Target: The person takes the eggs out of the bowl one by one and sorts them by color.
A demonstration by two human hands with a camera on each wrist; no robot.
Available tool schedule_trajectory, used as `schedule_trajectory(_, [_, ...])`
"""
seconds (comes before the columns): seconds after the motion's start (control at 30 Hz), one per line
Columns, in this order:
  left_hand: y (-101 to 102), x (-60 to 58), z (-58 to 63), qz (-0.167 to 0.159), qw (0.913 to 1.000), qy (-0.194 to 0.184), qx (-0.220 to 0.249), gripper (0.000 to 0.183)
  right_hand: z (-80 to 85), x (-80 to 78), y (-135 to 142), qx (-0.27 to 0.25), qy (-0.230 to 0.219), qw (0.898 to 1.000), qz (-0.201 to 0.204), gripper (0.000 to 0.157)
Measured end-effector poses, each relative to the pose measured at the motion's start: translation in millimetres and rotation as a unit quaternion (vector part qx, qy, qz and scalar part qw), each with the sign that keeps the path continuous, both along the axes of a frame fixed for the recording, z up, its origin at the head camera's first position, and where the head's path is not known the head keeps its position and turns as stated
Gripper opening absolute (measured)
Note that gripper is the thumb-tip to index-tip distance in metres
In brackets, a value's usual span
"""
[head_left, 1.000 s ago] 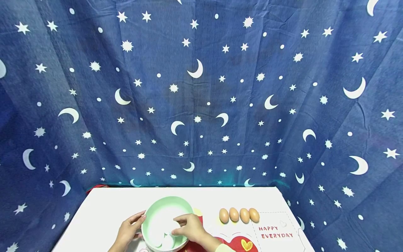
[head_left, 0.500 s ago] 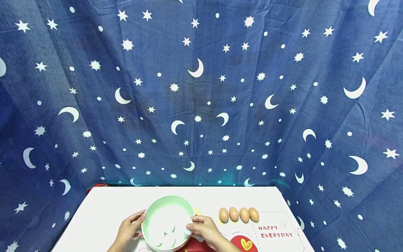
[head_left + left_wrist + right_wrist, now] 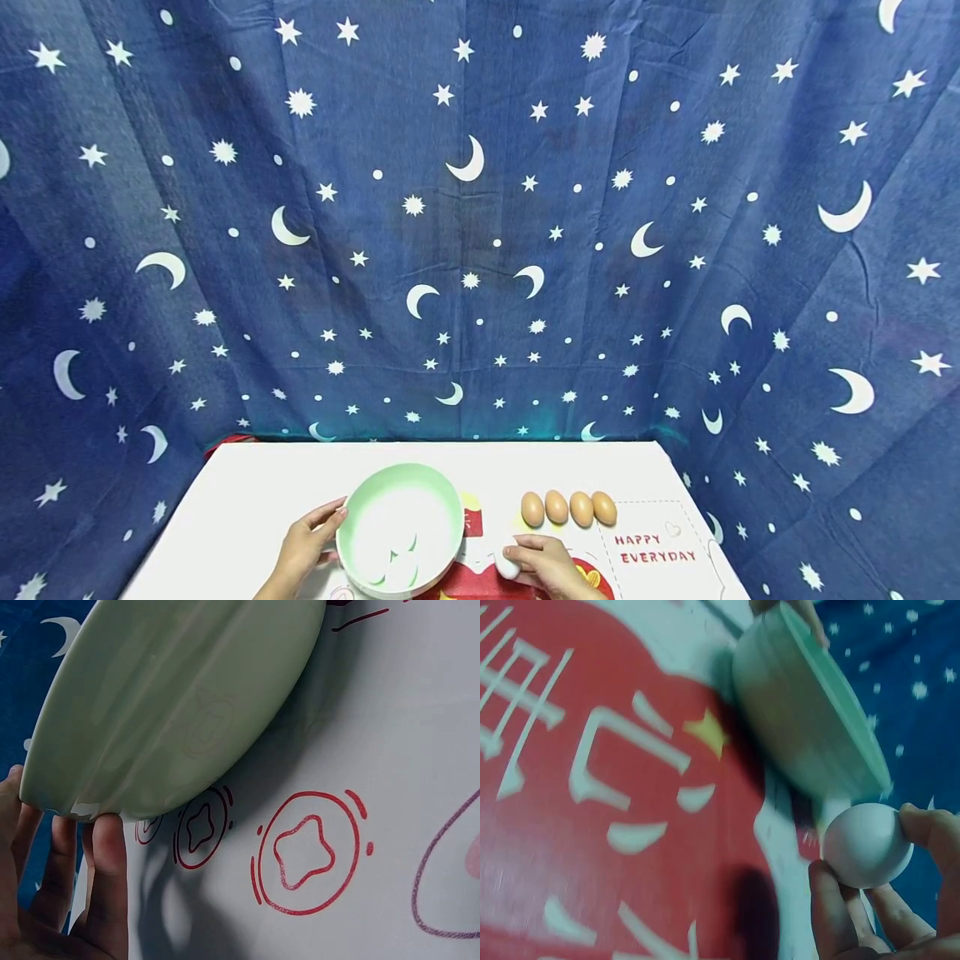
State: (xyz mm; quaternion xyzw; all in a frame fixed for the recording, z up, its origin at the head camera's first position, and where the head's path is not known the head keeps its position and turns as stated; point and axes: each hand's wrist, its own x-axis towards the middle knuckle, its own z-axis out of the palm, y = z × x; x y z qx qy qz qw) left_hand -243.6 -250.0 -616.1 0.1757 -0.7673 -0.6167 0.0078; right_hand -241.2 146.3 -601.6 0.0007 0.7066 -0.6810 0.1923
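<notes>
A light green bowl (image 3: 402,477) stands tilted toward me near the table's front. Inside it lie white eggs (image 3: 402,572), hard to make out against its bright bottom. My left hand (image 3: 303,546) grips the bowl's left rim; in the left wrist view its fingers (image 3: 109,844) press against the bowl's side. To the right of the bowl, my right hand (image 3: 551,567) pinches a white egg (image 3: 868,845) between thumb and fingers, held above the tablecloth. Several brown eggs (image 3: 557,507) form a row just beyond the right hand.
A white tablecloth (image 3: 277,475) with red prints and "HAPPY EVERYDAY" lettering (image 3: 657,550) covers the table. Behind and at both sides hangs a blue curtain (image 3: 480,250) with stars and moons.
My right hand has lifted the white egg out of the bowl, over its right rim, and moved right toward the brown eggs. My left hand stays on the rim.
</notes>
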Motion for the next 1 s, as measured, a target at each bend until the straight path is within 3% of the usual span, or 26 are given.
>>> schedule_trajectory(0.27, [0.0, 0.0, -1.2, 0.000, 1.0000, -0.002, -0.006, 0.056, -19.1, -10.8, 34.0, 0.115, 0.012, 0.992, -0.049, 0.049])
schedule_trajectory(0.7, [0.9, 0.9, 3.6, 0.001, 1.0000, -0.005, -0.007, 0.057, -19.6, -12.2, 44.8, 0.118, 0.034, 0.988, -0.099, 0.045])
schedule_trajectory(1.0, [-0.1, 0.7, 2.8, -0.005, 1.0000, -0.005, -0.004, 0.059, -24.8, -17.0, 45.5, 0.161, 0.053, 0.978, -0.120, 0.045])
